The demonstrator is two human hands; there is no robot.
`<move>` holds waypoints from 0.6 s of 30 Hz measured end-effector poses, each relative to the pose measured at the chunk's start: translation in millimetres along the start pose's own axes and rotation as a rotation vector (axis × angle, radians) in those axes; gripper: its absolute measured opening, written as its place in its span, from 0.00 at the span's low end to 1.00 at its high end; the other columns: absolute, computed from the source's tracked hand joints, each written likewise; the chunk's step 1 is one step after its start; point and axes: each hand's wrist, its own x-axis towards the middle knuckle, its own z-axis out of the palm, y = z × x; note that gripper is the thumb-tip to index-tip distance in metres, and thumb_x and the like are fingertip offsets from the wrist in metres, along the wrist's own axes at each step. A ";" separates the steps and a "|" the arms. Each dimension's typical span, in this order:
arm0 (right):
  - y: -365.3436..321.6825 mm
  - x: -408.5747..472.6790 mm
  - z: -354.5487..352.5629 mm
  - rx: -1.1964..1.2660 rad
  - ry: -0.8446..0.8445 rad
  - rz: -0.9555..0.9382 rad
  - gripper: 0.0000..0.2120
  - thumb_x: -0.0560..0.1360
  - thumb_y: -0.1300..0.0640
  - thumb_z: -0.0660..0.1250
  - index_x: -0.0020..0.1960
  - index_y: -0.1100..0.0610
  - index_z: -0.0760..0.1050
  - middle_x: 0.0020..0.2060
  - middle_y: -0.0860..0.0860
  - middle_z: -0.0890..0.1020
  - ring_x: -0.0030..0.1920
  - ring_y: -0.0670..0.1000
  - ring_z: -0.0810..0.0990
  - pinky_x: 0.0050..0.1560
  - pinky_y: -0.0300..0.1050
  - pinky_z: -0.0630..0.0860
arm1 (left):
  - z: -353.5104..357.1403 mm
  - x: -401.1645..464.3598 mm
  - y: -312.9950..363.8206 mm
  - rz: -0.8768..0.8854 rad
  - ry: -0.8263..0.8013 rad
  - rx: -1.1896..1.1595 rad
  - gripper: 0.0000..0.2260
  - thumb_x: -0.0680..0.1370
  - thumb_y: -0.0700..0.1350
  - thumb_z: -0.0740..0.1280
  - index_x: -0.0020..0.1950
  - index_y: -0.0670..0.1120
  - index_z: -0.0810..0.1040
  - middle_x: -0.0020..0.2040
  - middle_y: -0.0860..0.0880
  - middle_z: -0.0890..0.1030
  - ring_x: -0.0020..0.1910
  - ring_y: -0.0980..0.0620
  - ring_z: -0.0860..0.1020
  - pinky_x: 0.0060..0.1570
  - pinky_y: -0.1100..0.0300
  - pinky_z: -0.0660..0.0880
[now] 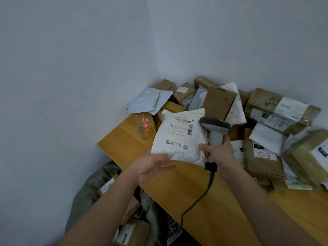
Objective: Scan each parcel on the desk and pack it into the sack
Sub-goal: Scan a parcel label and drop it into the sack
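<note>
- Holding a white mailer [179, 139] above the desk [124, 137], label side up, near the front-left corner of the pile [266, 121].
- Right hand [221, 153]: fingers wrapped round the scanner [215, 129] grip, thumb reaching over to pinch the mailer's right edge. One hand doing two jobs, so that pinch looks weak.
- Left hand [152, 166]: fingers spread and mostly straight, lying along the mailer's lower-left corner. Touching or just under it; no closed grip visible.
- Mailer reads as a soft poly bag: wrinkled, sagging at the bottom edge, probably light. Film likely slick.
- Best hold: the bottom-left corner or left edge, thumb on top and fingers beneath, clear of the barcode near the top.
- Keep the label flat; a crease across the barcode could spoil the read.
- Scanner head sits just right of the label, not clearly aimed at it.
- Sack [88, 192] is below the desk's left edge, boxes already inside. Light bag should drop in fine.
</note>
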 end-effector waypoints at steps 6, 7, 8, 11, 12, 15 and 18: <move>-26.1 -11.3 -11.4 -0.354 -0.231 -0.124 0.31 0.69 0.68 0.76 0.64 0.48 0.67 0.50 0.49 0.79 0.47 0.50 0.80 0.38 0.44 0.77 | -34.8 -20.0 32.8 0.070 0.230 0.092 0.51 0.56 0.54 0.84 0.74 0.50 0.63 0.67 0.48 0.75 0.64 0.44 0.75 0.61 0.45 0.74; -31.1 -13.3 -13.7 -0.439 -0.299 -0.158 0.31 0.68 0.67 0.76 0.64 0.48 0.68 0.50 0.50 0.79 0.46 0.51 0.80 0.37 0.45 0.78 | -37.1 -19.6 38.5 0.089 0.292 0.186 0.50 0.59 0.55 0.82 0.75 0.53 0.60 0.69 0.51 0.72 0.66 0.46 0.72 0.65 0.43 0.71; -36.3 -16.0 -15.0 -0.509 -0.371 -0.193 0.31 0.68 0.67 0.77 0.64 0.48 0.69 0.49 0.51 0.79 0.45 0.52 0.81 0.37 0.44 0.78 | -39.2 -18.9 42.4 0.090 0.326 0.268 0.49 0.61 0.54 0.80 0.76 0.55 0.58 0.69 0.53 0.69 0.66 0.47 0.70 0.67 0.42 0.69; -48.0 -22.1 -12.4 -0.596 -0.495 -0.261 0.33 0.67 0.66 0.77 0.65 0.45 0.69 0.51 0.50 0.79 0.47 0.52 0.81 0.43 0.45 0.81 | -41.1 -18.7 45.2 -0.007 0.322 0.284 0.47 0.62 0.53 0.79 0.76 0.53 0.59 0.65 0.50 0.76 0.62 0.45 0.76 0.62 0.40 0.72; -50.3 -23.5 -10.4 -0.600 -0.502 -0.279 0.34 0.67 0.66 0.77 0.66 0.45 0.69 0.53 0.49 0.79 0.49 0.52 0.81 0.47 0.47 0.81 | -40.3 -20.1 42.6 -0.029 0.296 0.211 0.44 0.63 0.51 0.78 0.75 0.49 0.62 0.62 0.47 0.80 0.58 0.45 0.79 0.58 0.42 0.76; -53.3 -25.4 -5.0 -0.586 -0.458 -0.331 0.36 0.67 0.66 0.77 0.67 0.44 0.68 0.55 0.47 0.79 0.53 0.51 0.80 0.50 0.47 0.80 | -35.2 -20.0 27.7 0.006 0.224 -0.163 0.31 0.69 0.47 0.74 0.70 0.40 0.71 0.58 0.41 0.82 0.54 0.45 0.82 0.52 0.49 0.81; -51.6 -26.4 0.3 -0.528 -0.384 -0.327 0.35 0.68 0.66 0.76 0.66 0.43 0.67 0.54 0.46 0.79 0.52 0.49 0.80 0.46 0.45 0.78 | -20.4 -22.5 13.5 0.003 0.094 -0.255 0.24 0.73 0.44 0.70 0.68 0.39 0.74 0.61 0.40 0.80 0.60 0.43 0.80 0.59 0.47 0.77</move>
